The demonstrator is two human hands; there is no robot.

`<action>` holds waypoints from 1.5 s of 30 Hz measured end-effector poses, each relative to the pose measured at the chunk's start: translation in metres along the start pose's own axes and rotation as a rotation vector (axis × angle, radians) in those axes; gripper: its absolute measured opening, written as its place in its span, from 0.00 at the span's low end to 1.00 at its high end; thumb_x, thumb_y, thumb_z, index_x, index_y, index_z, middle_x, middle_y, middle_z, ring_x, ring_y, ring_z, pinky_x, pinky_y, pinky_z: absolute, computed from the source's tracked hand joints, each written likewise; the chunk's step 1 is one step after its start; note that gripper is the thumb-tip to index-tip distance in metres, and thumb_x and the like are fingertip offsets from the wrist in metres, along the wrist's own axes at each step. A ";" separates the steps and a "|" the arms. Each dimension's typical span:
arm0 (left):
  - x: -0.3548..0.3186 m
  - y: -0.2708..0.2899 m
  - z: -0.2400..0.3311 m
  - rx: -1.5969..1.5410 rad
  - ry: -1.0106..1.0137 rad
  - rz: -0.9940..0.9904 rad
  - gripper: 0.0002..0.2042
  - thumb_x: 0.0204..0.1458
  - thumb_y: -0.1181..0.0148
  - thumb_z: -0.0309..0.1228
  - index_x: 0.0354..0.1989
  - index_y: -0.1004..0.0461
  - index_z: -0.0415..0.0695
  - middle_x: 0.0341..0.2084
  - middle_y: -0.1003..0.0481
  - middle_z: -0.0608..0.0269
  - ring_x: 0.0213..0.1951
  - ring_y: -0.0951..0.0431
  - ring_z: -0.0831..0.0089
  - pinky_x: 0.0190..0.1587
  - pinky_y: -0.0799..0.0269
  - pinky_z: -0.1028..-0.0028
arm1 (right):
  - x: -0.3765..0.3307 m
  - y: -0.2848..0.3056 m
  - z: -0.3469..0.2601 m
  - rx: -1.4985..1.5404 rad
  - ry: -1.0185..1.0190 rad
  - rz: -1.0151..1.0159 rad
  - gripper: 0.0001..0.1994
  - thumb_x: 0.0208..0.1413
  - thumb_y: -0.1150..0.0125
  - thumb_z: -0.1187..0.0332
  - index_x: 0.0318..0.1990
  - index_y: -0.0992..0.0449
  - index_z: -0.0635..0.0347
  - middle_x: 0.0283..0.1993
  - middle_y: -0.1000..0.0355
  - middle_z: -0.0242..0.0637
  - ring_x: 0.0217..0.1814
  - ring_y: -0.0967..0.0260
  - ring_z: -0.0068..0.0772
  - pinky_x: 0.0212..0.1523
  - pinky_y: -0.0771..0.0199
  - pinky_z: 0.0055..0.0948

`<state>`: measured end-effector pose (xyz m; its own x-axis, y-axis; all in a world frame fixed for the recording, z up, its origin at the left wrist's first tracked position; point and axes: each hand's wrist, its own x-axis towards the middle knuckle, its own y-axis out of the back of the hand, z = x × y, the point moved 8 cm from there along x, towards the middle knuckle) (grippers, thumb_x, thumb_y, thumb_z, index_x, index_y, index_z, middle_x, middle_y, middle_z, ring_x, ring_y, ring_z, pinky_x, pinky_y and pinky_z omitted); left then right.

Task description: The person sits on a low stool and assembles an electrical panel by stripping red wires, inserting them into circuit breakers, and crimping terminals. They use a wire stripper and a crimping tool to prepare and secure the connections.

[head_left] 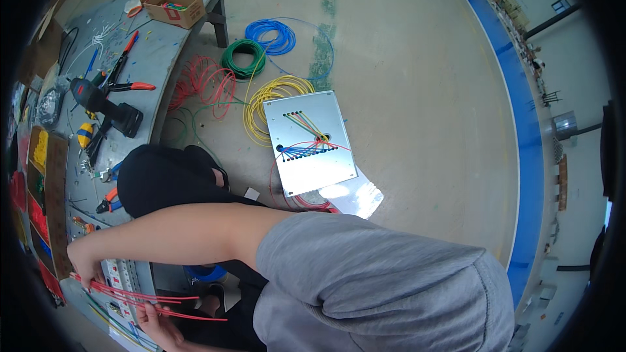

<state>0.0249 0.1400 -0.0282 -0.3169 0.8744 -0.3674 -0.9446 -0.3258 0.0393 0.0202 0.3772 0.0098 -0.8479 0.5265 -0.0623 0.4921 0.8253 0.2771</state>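
- Right now, the red wires [150, 297] stretch across the lower left, over the table edge, between both hands.
- The right hand [85, 266], at the end of the bare arm crossing the view, has its fingers bent down onto the wires' left ends, nearly closed round them.
- The left hand [160, 327] is lower and nearer the body; its thumb and fingertips meet the same wires partway along, with little gap. How tightly either hand presses, I cannot tell.
- The wires' free ends fan out to the right, past the left hand.
- Just behind the wires lies a white strip [124, 277] with red marks.
- Green and yellow wires [98, 311] run below the red ones.
- Beyond the right hand stands a bin [57, 189], its compartments holding yellow, green, red and blue bits.
- Farther up the table [153, 58] lie a dark drill [107, 104], a yellow-and-blue tool [85, 134] and orange-handled pliers [107, 201]; an open carton [171, 13] sits near the far end.
- On the floor [424, 124], a pale panel [319, 179] carries coloured wires across its face and partly covers a shiny sheet [358, 197].
- Past it lie yellow [256, 116], green [228, 63], blue [287, 42] and loose red coils [195, 81].
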 end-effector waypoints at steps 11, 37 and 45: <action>-0.013 0.076 -0.010 -0.175 -0.091 0.137 0.11 0.61 0.31 0.33 0.47 0.21 0.41 0.28 0.20 0.62 0.28 0.23 0.71 0.35 0.23 0.73 | 0.039 -0.079 -0.051 0.055 -0.028 -0.300 0.20 0.61 0.31 0.51 0.45 0.12 0.60 0.45 0.13 0.31 0.48 0.17 0.25 0.53 0.23 0.30; 0.002 0.032 0.004 -0.254 -0.142 0.148 0.21 0.66 0.37 0.45 0.57 0.26 0.40 0.35 0.21 0.65 0.30 0.25 0.80 0.32 0.29 0.81 | 0.005 -0.031 -0.019 -0.140 0.034 0.055 0.17 0.51 0.26 0.55 0.33 0.12 0.63 0.29 0.15 0.31 0.34 0.17 0.26 0.40 0.18 0.28; -0.007 0.065 -0.008 -0.376 -0.123 0.119 0.26 0.67 0.39 0.45 0.64 0.30 0.38 0.54 0.25 0.57 0.55 0.27 0.67 0.57 0.30 0.66 | -0.013 -0.055 -0.028 0.247 0.061 0.022 0.12 0.52 0.28 0.63 0.30 0.14 0.65 0.28 0.15 0.36 0.32 0.15 0.26 0.38 0.16 0.26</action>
<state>-0.0340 0.1102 -0.0303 -0.4518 0.8516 -0.2657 -0.8107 -0.5162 -0.2762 -0.0016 0.3196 0.0227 -0.8428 0.5382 0.0008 0.5379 0.8423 0.0348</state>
